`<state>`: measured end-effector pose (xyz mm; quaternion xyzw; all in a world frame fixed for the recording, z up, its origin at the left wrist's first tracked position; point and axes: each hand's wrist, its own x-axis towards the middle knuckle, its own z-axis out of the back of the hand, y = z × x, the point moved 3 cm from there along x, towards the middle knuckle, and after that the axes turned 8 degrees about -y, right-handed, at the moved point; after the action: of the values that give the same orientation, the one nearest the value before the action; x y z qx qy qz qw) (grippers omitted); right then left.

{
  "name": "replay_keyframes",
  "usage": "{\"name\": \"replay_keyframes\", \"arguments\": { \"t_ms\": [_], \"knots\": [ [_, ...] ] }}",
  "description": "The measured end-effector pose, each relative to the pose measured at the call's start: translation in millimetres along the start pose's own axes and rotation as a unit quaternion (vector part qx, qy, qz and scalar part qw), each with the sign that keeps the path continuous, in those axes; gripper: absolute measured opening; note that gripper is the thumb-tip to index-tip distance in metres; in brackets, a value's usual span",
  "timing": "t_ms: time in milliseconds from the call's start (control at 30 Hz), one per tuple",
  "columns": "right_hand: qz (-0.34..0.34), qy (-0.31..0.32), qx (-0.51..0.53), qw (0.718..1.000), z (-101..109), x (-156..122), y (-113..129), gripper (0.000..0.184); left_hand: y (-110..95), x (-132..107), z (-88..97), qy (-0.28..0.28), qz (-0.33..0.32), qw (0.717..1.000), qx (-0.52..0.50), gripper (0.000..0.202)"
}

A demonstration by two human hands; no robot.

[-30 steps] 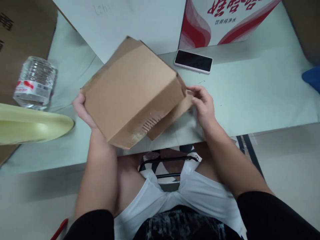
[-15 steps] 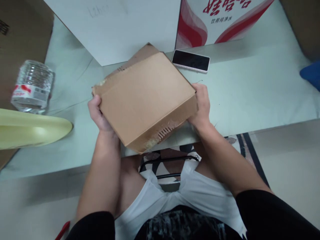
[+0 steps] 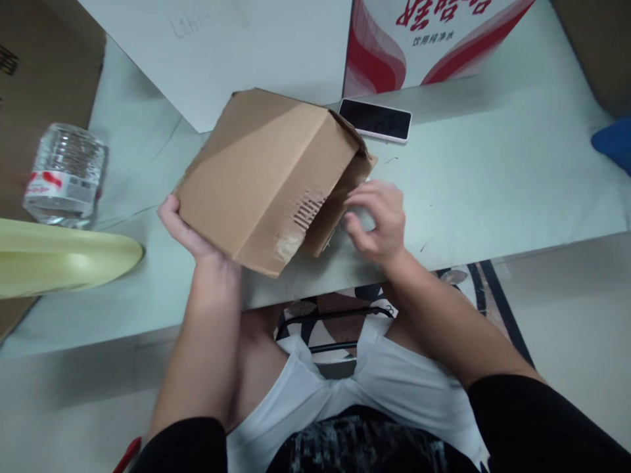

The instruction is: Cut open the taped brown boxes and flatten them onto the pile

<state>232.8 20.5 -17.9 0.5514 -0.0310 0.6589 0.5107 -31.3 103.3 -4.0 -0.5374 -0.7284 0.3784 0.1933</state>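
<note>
Read upside down on the red-and-white carton (image 3: 419, 39) at the table's far edge: small dark print "饮用纯净水", under big red characters cut off by the frame. Faintly pencilled across the white board (image 3: 236, 46) beside it, but too pale to read. Wrapped round the clear water bottle (image 3: 64, 174) at far left, a red-and-white label, its print too small to make out.

Held tilted above the near edge of the table (image 3: 493, 190): a plain brown cardboard box (image 3: 266, 177), open end turned right. Gripped at its lower left corner by the left hand (image 3: 185, 226), fingers underneath. Poised just beside the open flap, the right hand (image 3: 377, 220) was blurred, fingers loosely half-curled, clasping nothing; contact with the flap impossible to tell.

Just behind the box, a dark-screened phone (image 3: 375, 120) laid flat. Nearer at left, a pale yellow-green dish (image 3: 64, 253).
</note>
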Motion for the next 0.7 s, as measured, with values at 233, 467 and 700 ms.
{"name": "replay_keyframes", "arguments": {
  "t_ms": [233,467,700],
  "knots": [
    [0.103,0.172,-0.061,0.978,-34,-27,36,0.042,13,-14,-8.9,0.015,-0.058,0.998,0.013,0.031],
    [0.08,0.122,-0.066,0.987,-41,-39,29,0.022,18,-18,-11.2,0.025,-0.034,0.999,0.006,0.028],
    [0.027,0.144,0.021,0.989,-42,-44,23,0.033,17,-20,-9.1,0.041,-0.05,0.997,0.032,0.033]
  ]
}}
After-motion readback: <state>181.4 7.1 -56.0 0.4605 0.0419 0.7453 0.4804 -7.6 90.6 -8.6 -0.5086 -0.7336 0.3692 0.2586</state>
